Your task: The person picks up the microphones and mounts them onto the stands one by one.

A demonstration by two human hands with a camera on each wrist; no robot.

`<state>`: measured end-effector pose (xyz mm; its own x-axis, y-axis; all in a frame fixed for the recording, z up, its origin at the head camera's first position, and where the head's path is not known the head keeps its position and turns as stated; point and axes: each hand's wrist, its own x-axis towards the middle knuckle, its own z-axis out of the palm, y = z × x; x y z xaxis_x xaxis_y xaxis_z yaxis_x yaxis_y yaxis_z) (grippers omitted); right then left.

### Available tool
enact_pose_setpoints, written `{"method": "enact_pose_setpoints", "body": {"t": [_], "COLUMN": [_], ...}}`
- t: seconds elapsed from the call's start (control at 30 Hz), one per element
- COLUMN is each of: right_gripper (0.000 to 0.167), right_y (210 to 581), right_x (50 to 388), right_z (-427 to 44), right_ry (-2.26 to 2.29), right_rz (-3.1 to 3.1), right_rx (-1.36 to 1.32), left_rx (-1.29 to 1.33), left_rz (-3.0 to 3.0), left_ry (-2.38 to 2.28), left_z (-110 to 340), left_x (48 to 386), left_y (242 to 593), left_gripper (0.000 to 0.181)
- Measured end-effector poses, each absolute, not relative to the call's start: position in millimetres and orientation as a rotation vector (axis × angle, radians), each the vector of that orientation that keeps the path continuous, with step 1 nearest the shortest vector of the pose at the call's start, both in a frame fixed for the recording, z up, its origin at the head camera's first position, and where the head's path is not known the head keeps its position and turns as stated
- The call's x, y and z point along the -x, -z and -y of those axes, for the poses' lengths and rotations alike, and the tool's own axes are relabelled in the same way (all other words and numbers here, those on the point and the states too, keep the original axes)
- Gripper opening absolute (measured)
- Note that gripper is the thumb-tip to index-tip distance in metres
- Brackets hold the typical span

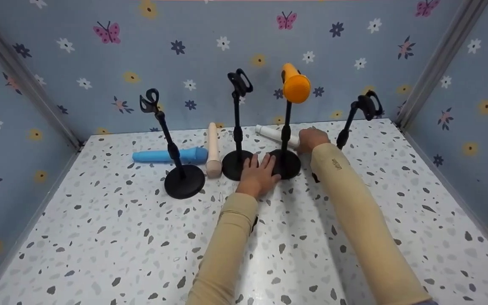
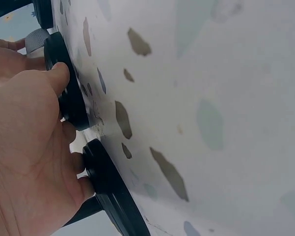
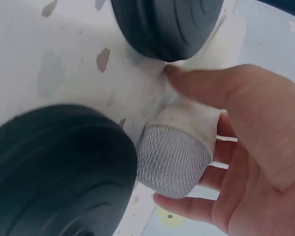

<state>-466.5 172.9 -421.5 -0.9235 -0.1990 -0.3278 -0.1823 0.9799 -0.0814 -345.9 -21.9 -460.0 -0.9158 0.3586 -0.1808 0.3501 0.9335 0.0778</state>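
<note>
My left hand (image 1: 257, 177) lies with spread fingers across the round black bases of two microphone stands. In the left wrist view its thumb (image 2: 59, 78) touches one base (image 2: 71, 93), and the other fingertips meet the second base (image 2: 110, 191). The right-hand one of these stands bears an orange microphone (image 1: 296, 87); the clip (image 1: 239, 82) on the other holds nothing. Behind the bases my right hand (image 1: 311, 139) grips a white microphone (image 1: 273, 134) lying on the table. Its fingers curve round the silver mesh head (image 3: 172, 160) in the right wrist view.
Left of my hands stands another microphone stand (image 1: 184, 181) with an unfilled clip. Near it lie a blue microphone (image 1: 155, 156) and a beige microphone (image 1: 213, 146). A further stand (image 1: 342, 137) is partly hidden behind my right arm. Patterned walls (image 1: 210, 55) enclose the speckled table (image 1: 142, 254).
</note>
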Motion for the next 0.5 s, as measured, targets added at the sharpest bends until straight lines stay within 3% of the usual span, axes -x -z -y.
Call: {"method": "enact_pose_setpoints", "body": {"t": [0.1,0.33,0.5], "right_gripper": [0.03,0.059,0.064], "right_y": [421.0,404.5,384.2], "right_x": [465.8,457.5,448.4], "right_z": [-178.9,-180.9,-180.7], "right_ry": [0.163,0.551,0.897], "right_rz": [-2.778,-2.914,-3.007], "right_rx": [0.222,0.26,0.233], "left_rx": [-0.535,-0.519,-0.521], "left_rz": [-2.896,-2.893,-2.887], "left_ry": [-0.059,-0.069,-0.083], "left_z": [20.2,20.7,20.2], "left_x": [346.1,346.3,345.5], "left_y": [460.3,461.2,461.0], "left_gripper": [0.067,0.067,0.068]}}
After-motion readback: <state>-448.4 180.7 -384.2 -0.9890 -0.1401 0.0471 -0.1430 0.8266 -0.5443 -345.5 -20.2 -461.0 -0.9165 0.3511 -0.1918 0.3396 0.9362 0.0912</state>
